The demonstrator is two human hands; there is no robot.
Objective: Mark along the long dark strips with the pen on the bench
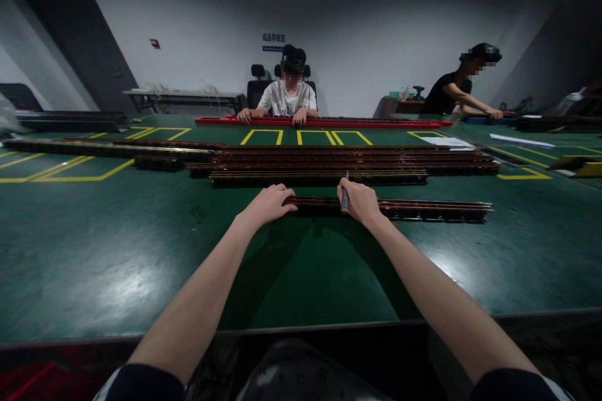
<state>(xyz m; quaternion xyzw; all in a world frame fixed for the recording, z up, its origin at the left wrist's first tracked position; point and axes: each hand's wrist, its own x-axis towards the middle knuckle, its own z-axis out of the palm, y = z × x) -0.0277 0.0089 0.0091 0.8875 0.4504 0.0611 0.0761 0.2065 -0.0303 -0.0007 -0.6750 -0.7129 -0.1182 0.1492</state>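
Note:
A long dark rail with thin copper-coloured lines along it [437, 209] lies crosswise on the green table in front of me. My left hand [270, 205] is closed over its left end, thumb on the near side and fingers behind. Partway along the same rail, my right hand [363, 200] grips a slim pen-like tool [345, 198], held nearly upright with a thin tip at its top. The exact kind of tool is too small to tell. Just beyond both hands lies a stack of similar dark rails [329, 161], several side by side.
Yellow tape outlines [263, 131] mark the green table [141, 250]. Across it, a person in white [289, 97] has both hands on a long red rail [376, 123]. Another person in black [446, 94] works at far right. A white paper [446, 142] lies behind the stack.

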